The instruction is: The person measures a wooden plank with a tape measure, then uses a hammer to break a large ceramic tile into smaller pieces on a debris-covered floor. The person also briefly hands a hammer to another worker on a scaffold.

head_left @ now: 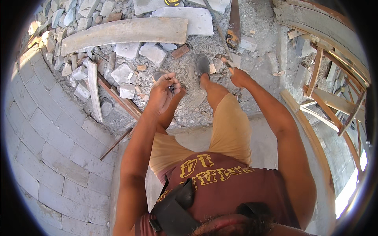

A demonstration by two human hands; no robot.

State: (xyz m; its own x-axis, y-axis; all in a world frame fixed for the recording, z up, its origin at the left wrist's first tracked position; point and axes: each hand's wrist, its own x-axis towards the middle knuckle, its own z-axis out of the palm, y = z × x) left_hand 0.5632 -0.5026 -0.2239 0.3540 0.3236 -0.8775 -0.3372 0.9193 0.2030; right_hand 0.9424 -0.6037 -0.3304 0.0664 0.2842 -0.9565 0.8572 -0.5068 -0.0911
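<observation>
My left hand [162, 93] is raised palm up in front of me, its fingers curled around a small bunch of thin dark nails [172, 89]. At the right, my right hand [239, 78] is closed on a hammer [227, 64] with orange and metal parts. My grip covers part of it. Beyond that hand, a handsaw [234, 23] with an orange-yellow handle lies on the rubble. My shoe [202, 65] rests on gravel between the two hands.
A block wall [59, 147] runs along the left. Broken concrete and a long plank [126, 30] lie ahead, with a narrow board [94, 90] and a thin rod [116, 143] nearer. Timber framing [330, 106] stands at the right. Behind my feet is a concrete ledge [189, 137].
</observation>
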